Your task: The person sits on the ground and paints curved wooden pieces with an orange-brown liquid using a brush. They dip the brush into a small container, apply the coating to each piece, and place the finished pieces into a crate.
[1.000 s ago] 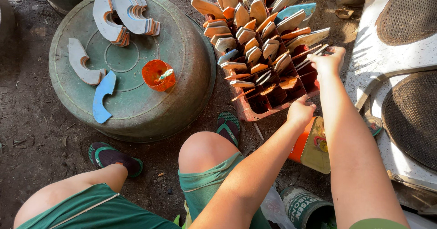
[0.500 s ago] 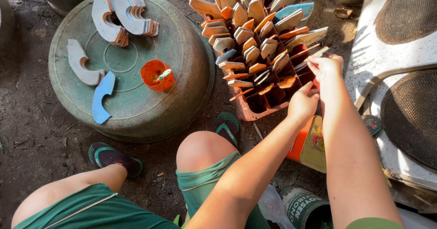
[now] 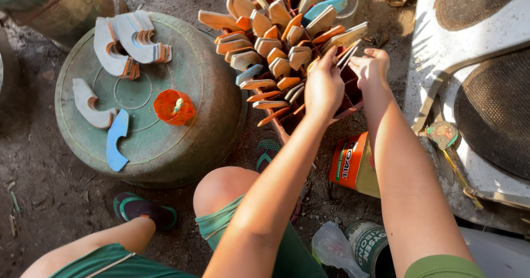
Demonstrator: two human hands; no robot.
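Note:
A red crate [image 3: 349, 98] on the ground is packed with upright flat tan and orange pieces [image 3: 276, 51], plus a blue one [image 3: 331, 6]. At the crate's right side my left hand [image 3: 323, 87] and my right hand [image 3: 371, 68] meet. Both pinch a small bundle of thin flat strips [image 3: 348, 53] that stands among the pieces. My fingers hide the lower ends of the strips.
An overturned green basin [image 3: 182, 145] at left carries stacks of curved sole-like pieces [image 3: 132, 40], a blue curved piece [image 3: 116, 140] and an orange lid [image 3: 174, 107]. An orange can [image 3: 350, 165] and another can [image 3: 367, 245] stand by my knees. White panels [image 3: 475, 90] lie at right.
My left hand has risen from the crate's front edge to the thin strips beside my right hand. My right hand has stayed on the strips.

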